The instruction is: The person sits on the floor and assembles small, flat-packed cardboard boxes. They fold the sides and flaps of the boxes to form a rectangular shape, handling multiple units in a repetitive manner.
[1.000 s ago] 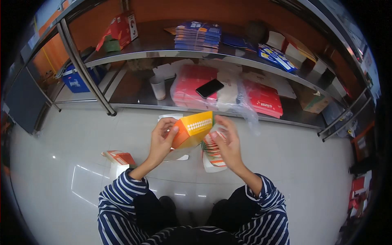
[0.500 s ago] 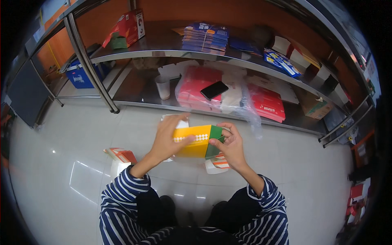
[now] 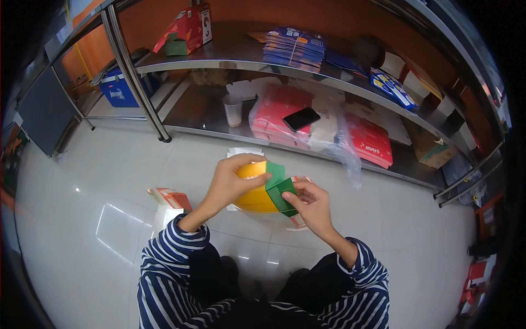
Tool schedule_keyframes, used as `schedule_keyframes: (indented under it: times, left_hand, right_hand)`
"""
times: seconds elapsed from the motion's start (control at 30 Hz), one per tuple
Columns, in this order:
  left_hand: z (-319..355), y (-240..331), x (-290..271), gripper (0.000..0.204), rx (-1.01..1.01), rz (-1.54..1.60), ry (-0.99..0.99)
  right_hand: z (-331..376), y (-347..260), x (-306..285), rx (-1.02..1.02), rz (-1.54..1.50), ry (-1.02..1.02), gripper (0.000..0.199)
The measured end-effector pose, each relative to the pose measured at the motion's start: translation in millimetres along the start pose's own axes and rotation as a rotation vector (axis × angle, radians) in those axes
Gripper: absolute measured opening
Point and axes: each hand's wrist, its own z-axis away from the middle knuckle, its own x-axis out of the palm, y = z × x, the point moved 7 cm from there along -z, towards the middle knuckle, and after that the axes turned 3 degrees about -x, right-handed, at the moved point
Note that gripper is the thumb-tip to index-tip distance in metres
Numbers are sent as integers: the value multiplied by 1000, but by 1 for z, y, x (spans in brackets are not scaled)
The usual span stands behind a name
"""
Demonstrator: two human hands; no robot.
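Note:
Between my two hands is a yellow cardboard box (image 3: 253, 200) with green flaps at its right end. My left hand (image 3: 234, 180) grips its upper side, thumb across the yellow face near the green part. The fingers of my right hand (image 3: 310, 204) pinch a dark green flap (image 3: 284, 193), while a lighter green flap stands up above it. Behind the box, part of a white carton (image 3: 245, 151) shows. On the floor behind my right hand, a red-and-white carton piece (image 3: 298, 221) is mostly hidden.
An orange-and-white carton (image 3: 171, 198) lies on the floor by my left forearm. Ahead stands a metal shelf (image 3: 219, 130) with a plastic cup (image 3: 233, 111), a phone (image 3: 301, 118) on wrapped red cartons, and a stack of blue folded cartons (image 3: 294, 50). A blue cooler (image 3: 121, 90) stands at left.
The box has tilted in my hands, and its green end now shows separated flaps. My left hand has moved right along it. The whole view has shifted slightly.

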Motion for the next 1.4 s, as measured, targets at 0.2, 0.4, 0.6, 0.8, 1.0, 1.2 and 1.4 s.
schedule_keyframes:
  times: [0.2, 0.4, 0.6, 0.8, 1.0, 1.2, 1.4]
  left_hand:
    - [6, 17, 13, 24, 25, -92, -173]
    - [9, 34, 11, 27, 177, -54, -207]
    - [20, 44, 18, 27, 218, -113, -327]
    - [23, 47, 18, 25, 226, -156, -364]
    - [24, 52, 17, 19, 332, -142, -323]
    - [26, 51, 18, 15, 266, -184, -395]
    - [26, 44, 29, 20, 239, -136, -468]
  right_hand:
    - [20, -57, 5, -591, 463, 121, 15]
    - [35, -79, 13, -921, 652, 154, 23]
    - [47, -85, 21, -1082, 732, 90, 23]
    - [54, -90, 28, -1156, 767, 16, 24]
    - [60, -86, 32, -1181, 788, 32, 23]
    - [60, -84, 33, -1224, 788, 6, 22]
    - [57, -83, 37, -1185, 796, -6, 21]
